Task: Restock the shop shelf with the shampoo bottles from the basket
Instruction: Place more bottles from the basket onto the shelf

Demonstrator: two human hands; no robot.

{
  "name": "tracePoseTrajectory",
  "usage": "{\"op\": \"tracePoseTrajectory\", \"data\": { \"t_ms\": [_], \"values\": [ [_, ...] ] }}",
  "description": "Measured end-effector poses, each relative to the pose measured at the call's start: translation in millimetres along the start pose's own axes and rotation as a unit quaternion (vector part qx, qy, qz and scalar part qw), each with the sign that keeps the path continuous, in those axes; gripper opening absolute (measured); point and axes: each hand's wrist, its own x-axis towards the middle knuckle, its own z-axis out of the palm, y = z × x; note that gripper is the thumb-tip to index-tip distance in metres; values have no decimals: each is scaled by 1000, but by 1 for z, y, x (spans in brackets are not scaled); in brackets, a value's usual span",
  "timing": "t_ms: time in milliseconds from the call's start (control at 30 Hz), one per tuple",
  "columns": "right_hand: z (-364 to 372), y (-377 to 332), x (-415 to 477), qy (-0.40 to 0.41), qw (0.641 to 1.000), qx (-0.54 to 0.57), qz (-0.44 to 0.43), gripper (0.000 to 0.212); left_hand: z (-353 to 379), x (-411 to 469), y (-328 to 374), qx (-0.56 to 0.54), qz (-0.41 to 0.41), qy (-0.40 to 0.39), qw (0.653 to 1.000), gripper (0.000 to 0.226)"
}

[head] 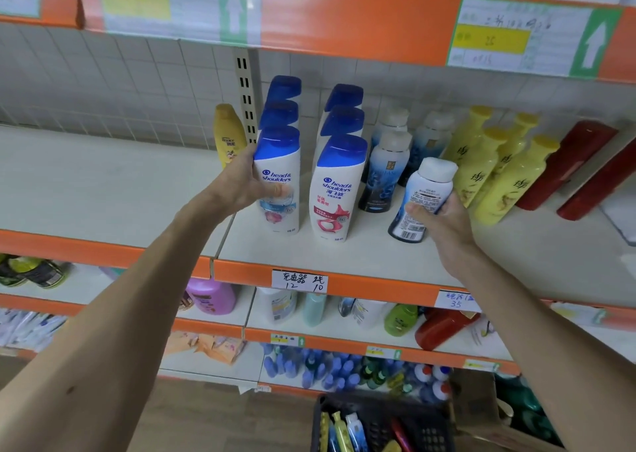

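Left hand [241, 179] wraps front Head & Shoulders bottle [279, 176] of left row, thumb across label; bottle upright on shelf [344, 255]; right hand [444, 217] grips white-capped blue bottle [425, 193] round lower body, tilted, base at shelf level before matching row [385, 173]; likely rigid, smooth, slick plastic, weighty if full; hold mid-body, not cap; bare board between red-label bottle [332, 193] and yellow bottles [506, 179]; upper shelf [344, 21] limits lift; orange lip [378, 279] close; basket [433, 434] below holds more.

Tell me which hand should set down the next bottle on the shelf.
Right. The right hand holds the white-capped bottle, tilted, beside the matching bottles; the left hand grips a shelved blue-capped bottle.
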Motion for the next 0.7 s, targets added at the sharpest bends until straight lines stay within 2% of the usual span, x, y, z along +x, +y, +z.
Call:
{"op": "tracePoseTrajectory", "data": {
  "t_ms": [100, 167, 267, 333, 400, 500, 600, 700],
  "values": [
    [0, 0, 2, 2, 1000, 6, 0, 45, 6, -12, -10, -50, 3, 52, 997, 83],
    [1, 0, 5, 10, 1000, 12, -4, 42, 15, -23, -29, -45, 5, 153, 987, 87],
    [3, -1, 14, 27, 1000, 8, -8, 38, 40, -45, -57, 4, 21, 288, 957, 68],
    [4, 0, 23, 30, 999, 2, -13, 37, 61, -57, -67, 46, 11, 289, 956, 50],
    [4, -1, 31, 30, 999, -3, -17, 39, 78, -63, -76, 113, -9, 239, 964, 36],
    [4, -3, 41, 33, 999, 1, -15, 39, 92, -59, -87, 206, -55, 191, 958, 29],
    [1, -7, 50, 21, 1000, 0, -6, 41, 97, -56, -88, 206, -85, 202, 954, 22],
    [-3, -8, 59, 5, 1000, -3, -2, 43, 99, -57, -90, 199, -69, 223, 952, 13]
  ]
}}
